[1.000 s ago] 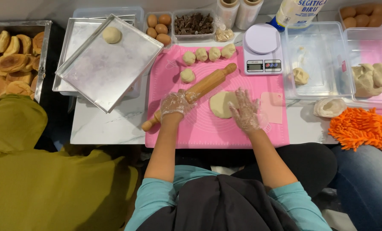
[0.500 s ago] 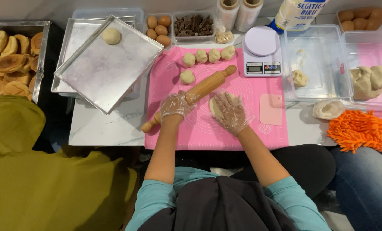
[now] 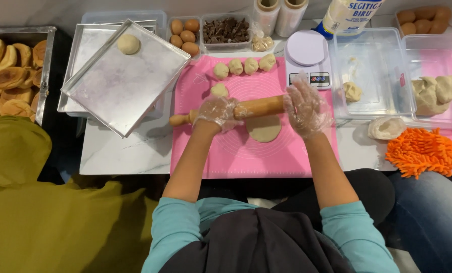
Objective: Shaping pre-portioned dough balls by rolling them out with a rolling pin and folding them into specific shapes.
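Both hands are gloved in clear plastic; the left hand (image 3: 217, 112) is closed around the wooden rolling pin (image 3: 256, 107) near its left handle; the right hand (image 3: 306, 105) rests flat and open-fingered on the pin's right end. The pin lies across the pink mat (image 3: 246, 151), just above the flattened dough disc (image 3: 264, 128), touching its upper edge. Judged progress: one disc partly rolled out; five dough balls (image 3: 243, 66) wait at the mat's top edge, unrolled; one ball (image 3: 128, 44) sits on the tilted metal tray (image 3: 125, 81) left of the mat. Right of the mat: a kitchen scale (image 3: 307, 55), clear tubs (image 3: 372, 71). Nothing obstructs the pin's path.
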